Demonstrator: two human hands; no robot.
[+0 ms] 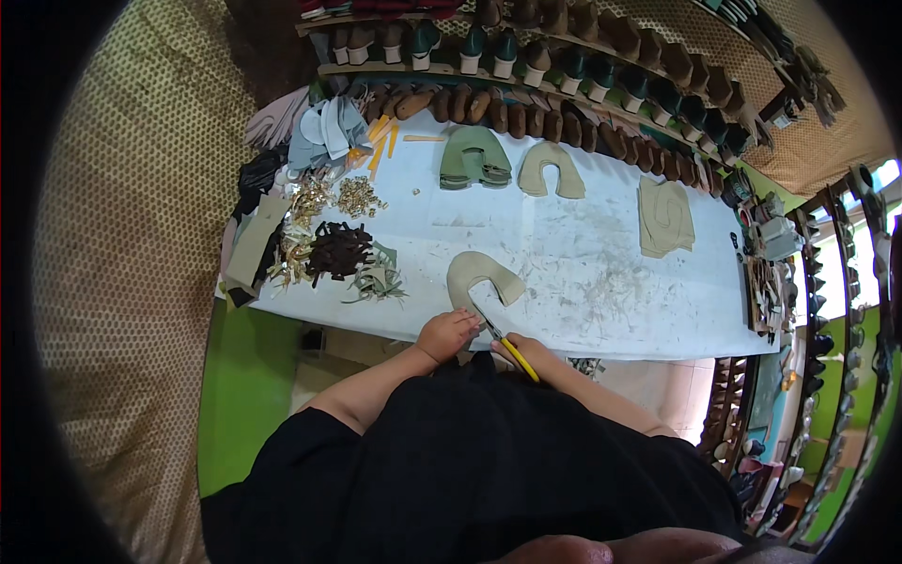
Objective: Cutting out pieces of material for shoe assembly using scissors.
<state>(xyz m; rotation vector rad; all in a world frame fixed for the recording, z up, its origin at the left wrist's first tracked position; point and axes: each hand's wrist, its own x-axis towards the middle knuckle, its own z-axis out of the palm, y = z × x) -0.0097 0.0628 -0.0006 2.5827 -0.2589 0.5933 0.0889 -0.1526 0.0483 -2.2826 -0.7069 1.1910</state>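
Observation:
A beige U-shaped piece (470, 271) of sheet material, perhaps leather, lies near the table's front edge, its opening toward the lower right. My left hand (449, 334) grips the near end of it, fingers pressed together at its edge. In my right hand (528, 354) is a yellow-handled hand tool (520, 358), its slim metal tip reaching up and left to the inner edge of the piece beside my left fingers. Whether its tip is scissor blades or plier jaws I cannot make out. Part of my right hand is hidden by the handle.
Farther back on the white-covered table (583, 310) lie a green stack (474, 150) of U-shaped pieces, a beige stack (552, 160) and flat beige pieces (667, 216). At left are dark strips (340, 249), green scraps (379, 279) and gold-coloured fittings (360, 195). Shoe racks (545, 80) line the back.

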